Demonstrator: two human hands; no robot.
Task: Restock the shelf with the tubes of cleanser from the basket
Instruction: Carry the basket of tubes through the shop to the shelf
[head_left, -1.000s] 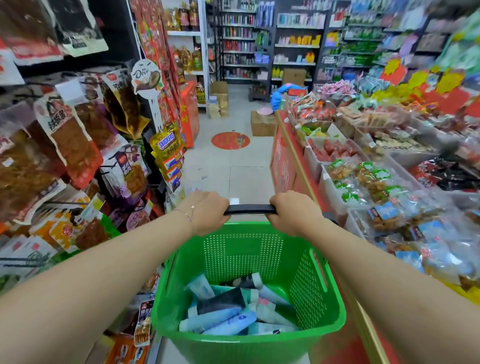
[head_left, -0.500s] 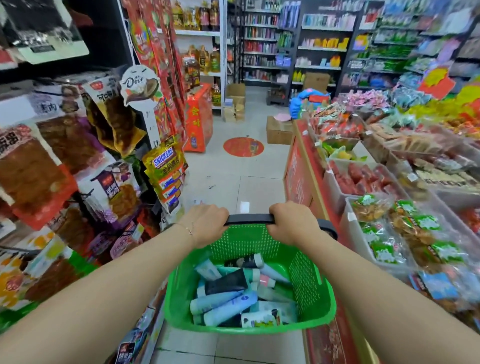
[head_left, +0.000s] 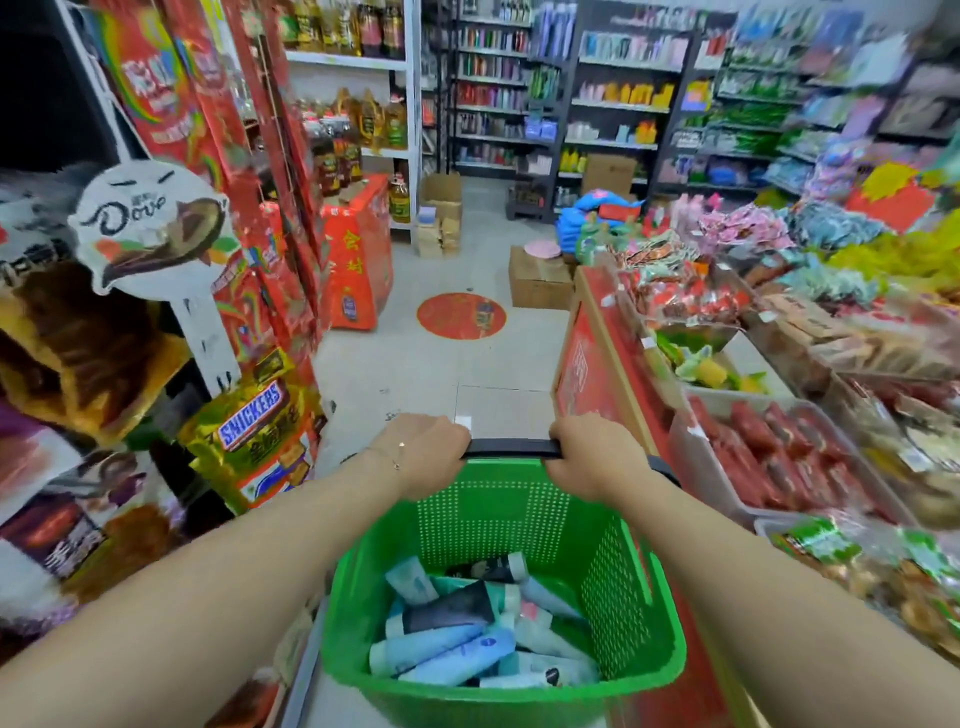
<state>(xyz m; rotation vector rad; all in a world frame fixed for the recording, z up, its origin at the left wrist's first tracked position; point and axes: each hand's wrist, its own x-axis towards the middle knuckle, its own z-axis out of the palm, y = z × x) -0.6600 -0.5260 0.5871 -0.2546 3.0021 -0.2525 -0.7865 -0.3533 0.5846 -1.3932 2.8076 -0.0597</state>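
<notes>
Clearly you hold the green shopping basket out in front by its black handle so that the load hangs level and both arms share it. Your left hand wraps the handle's left end, knuckles up, fingers curled over the bar. Your right hand grips the right end the same way, with a bare stretch of bar between the two fists. Both forearms reach forward, nearly straight, converging on the handle, and a thin bracelet sits on the left wrist.

The tubes of cleanser lie loose on the basket's floor, heaped across one another toward its near wall and near-left corner. Most are pale blue or teal, and one is dark. The far wall stands bare above them. None is in hand, so the restocking itself is not yet begun; this looks like the carry to the shelf.

You stand in an aisle, with hanging snack bags and Snickers packs on your left and bins of wrapped snacks along your right. Well ahead, past a red floor sticker and a cardboard box, stand the toiletry shelves. They are probably your goal, though the labels there are too blurred to read.
</notes>
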